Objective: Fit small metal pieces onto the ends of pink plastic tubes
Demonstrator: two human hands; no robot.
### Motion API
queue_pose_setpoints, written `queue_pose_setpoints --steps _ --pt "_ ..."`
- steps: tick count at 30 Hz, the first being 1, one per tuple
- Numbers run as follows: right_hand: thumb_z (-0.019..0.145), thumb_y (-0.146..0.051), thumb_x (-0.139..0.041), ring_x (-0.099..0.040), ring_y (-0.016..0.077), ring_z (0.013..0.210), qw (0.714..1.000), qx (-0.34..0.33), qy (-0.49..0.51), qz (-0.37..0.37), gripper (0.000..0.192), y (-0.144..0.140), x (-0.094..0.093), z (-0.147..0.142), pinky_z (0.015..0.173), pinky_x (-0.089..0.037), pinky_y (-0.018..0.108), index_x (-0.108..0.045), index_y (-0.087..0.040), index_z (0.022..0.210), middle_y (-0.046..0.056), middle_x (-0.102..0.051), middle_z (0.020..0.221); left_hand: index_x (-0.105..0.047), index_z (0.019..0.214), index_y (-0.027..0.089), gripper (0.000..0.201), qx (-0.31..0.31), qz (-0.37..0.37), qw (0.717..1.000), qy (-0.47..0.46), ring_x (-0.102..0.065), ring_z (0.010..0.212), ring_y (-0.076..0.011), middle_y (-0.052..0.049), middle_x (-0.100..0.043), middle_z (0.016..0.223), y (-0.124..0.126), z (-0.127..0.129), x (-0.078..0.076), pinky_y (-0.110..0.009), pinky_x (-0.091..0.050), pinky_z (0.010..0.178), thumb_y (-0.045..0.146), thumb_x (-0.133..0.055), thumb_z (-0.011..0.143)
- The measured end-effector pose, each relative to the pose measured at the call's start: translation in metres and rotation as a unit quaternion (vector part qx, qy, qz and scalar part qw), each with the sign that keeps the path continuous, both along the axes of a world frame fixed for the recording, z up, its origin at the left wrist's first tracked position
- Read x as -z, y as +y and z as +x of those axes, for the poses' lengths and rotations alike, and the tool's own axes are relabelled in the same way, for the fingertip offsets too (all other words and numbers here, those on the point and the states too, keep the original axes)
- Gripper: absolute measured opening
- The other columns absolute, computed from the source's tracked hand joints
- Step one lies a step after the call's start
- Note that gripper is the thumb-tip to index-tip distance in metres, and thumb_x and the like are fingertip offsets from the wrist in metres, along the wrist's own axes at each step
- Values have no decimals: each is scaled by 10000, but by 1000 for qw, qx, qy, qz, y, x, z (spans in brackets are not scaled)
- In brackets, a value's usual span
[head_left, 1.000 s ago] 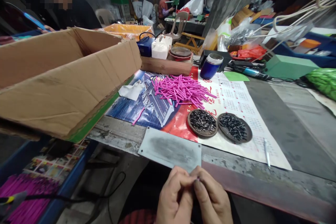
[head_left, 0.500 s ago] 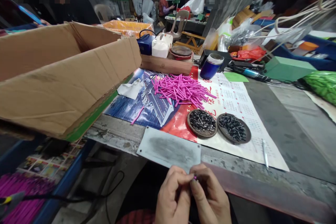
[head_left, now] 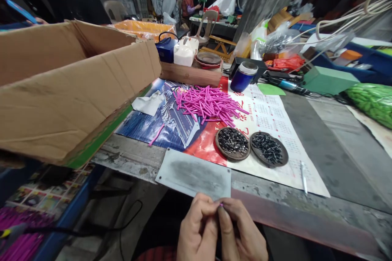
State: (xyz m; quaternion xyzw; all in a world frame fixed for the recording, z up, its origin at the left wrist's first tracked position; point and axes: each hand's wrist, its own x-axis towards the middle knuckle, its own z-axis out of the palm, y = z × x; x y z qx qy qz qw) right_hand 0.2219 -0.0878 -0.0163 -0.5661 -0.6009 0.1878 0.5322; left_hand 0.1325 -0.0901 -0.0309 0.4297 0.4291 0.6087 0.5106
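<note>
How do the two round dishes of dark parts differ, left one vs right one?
Contents: the left dish holds short, shiny pieces heaped densely; the right dish holds longer, darker slivers spread more thinly, with bare dish showing at its rim.
Place: the left dish sits partly on the red part of the calendar poster; the right dish sits on the white calendar grid.
Shared: both are shallow brown round dishes, side by side, rims nearly touching, below the pink stick pile.

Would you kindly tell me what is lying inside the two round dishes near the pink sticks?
Both the left dish and the right dish hold heaps of small dark, shiny pieces. The heaps cover most of each dish's floor, so anything beneath them stays hidden.
</note>
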Motion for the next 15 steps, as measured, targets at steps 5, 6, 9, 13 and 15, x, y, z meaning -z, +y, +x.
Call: queue_pose_setpoints --steps 5,6,9,13,15 --pt "1036 -166 -461 -585 136 582 999 -25 -45 16 230 -1 9 4 572 -473 242 -621 -196 873 11 -595 702 -637 836 213 189 0 -5 1000 1 -538 688 -134 3 -541 789 -4 3 1 -213 -458 662 314 -584 987" --pt "1033 -149 -459 -560 133 559 998 -32 -56 20 241 -1 11 5 556 -456 247 -613 -195 854 1 -568 669 -628 834 213 193 1 -5 1000 2 -535 688 -134 3 -534 788 -4 3 2 -212 -457 660 317 -579 989" --pt "1034 -166 -468 -584 140 584 996 -21 -77 45 260 2 14 7 569 -465 258 -612 -200 820 16 -599 681 -614 840 217 193 10 1 1000 -3 -547 706 -146 -8 -545 796 -5 2 7 -220 -473 673 321 -568 995" --pt "1037 -228 -487 -623 159 653 989 17 -109 96 273 11 12 10 608 -494 271 -602 -215 789 39 -645 744 -645 872 219 171 26 10 1000 4 -570 728 -155 -14 -562 805 -5 2 9 -222 -494 697 306 -569 998" --pt "1043 -209 -459 -544 132 548 989 -6 -113 98 326 15 8 11 528 -434 252 -564 -212 734 1 -567 635 -666 895 220 161 24 5 1000 4 -576 735 -151 -12 -562 810 -5 0 7 -218 -497 707 292 -568 1001"
